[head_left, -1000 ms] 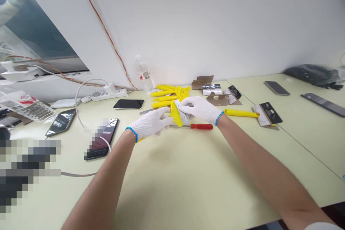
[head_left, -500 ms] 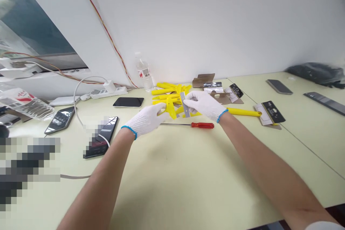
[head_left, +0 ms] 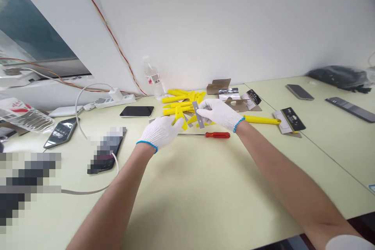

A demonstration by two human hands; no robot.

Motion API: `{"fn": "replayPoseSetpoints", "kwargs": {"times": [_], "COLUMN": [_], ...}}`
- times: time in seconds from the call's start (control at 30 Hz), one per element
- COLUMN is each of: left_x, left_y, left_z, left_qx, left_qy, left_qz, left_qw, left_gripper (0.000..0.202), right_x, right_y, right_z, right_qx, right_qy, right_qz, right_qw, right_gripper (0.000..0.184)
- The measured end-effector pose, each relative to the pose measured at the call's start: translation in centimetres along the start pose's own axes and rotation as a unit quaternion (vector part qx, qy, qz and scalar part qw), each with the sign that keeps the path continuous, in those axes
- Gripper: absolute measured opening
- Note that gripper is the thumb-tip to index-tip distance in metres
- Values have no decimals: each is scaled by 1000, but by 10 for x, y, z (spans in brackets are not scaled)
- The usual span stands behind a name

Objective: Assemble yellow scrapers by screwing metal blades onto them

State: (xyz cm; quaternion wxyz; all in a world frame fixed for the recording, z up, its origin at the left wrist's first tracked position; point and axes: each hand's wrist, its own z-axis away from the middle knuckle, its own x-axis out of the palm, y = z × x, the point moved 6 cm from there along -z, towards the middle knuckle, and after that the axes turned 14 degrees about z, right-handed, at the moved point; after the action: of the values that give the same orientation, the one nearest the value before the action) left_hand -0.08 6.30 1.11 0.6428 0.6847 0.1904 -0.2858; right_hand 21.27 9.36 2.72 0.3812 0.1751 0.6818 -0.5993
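Both my hands wear white knit gloves and hover over the pale table [head_left: 190, 187] near its middle. My left hand [head_left: 161, 132] is closed around a yellow plastic scraper [head_left: 179, 115], its head tilted up. My right hand [head_left: 218, 112] pinches a thin grey metal blade [head_left: 198, 114] just to the right of that scraper head, a small gap between them. A pile of yellow scrapers [head_left: 181, 100] lies right behind the hands. A red-handled screwdriver [head_left: 211, 134] lies flat on the table below my right hand.
Phones lie at left [head_left: 136, 111] [head_left: 61, 132] [head_left: 106, 152], with a power strip [head_left: 113, 102] and white cables. A water bottle [head_left: 152, 82] stands by the wall. Cardboard blade packs [head_left: 240, 101] [head_left: 290, 120] and one more yellow scraper [head_left: 262, 120] lie at right. Farther right lie dark phones [head_left: 299, 91].
A second ago my right hand was at the blade on the scraper head. The blade has since come away in my right hand; my left hand drew the scraper slightly left.
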Motion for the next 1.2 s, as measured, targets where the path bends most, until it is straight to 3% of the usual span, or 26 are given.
{"fn": "replayPoseSetpoints", "kwargs": {"times": [0.17, 0.37, 0.53, 0.67, 0.87, 1.2], "left_x": [-3, -3, -3, 0, 5, 9], "left_y": [-1, -1, 4, 10, 15, 23], "left_z": [2, 0, 3, 10, 18, 22], "left_qx": [-9, -7, -9, -8, -25, -29], "left_qy": [24, 10, -14, -48, -102, -136], "left_qz": [-38, -42, -26, 0, 23, 42], "left_qw": [999, 999, 1000, 999, 994, 989], "left_gripper": [55, 57, 59, 46, 33, 36], "right_x": [-3, -1, 1, 8, 17, 20], "right_y": [-1, 4, 5, 1, -12, -18], "right_z": [1, -1, -1, 0, 5, 9], "right_qx": [-7, 4, -1, -16, -56, -57], "right_qy": [0, -5, -12, -27, -35, -39], "right_qz": [34, 8, -17, -40, 38, 69], "right_qw": [999, 1000, 1000, 999, 997, 995], "right_gripper": [12, 8, 9, 9, 15, 18]}}
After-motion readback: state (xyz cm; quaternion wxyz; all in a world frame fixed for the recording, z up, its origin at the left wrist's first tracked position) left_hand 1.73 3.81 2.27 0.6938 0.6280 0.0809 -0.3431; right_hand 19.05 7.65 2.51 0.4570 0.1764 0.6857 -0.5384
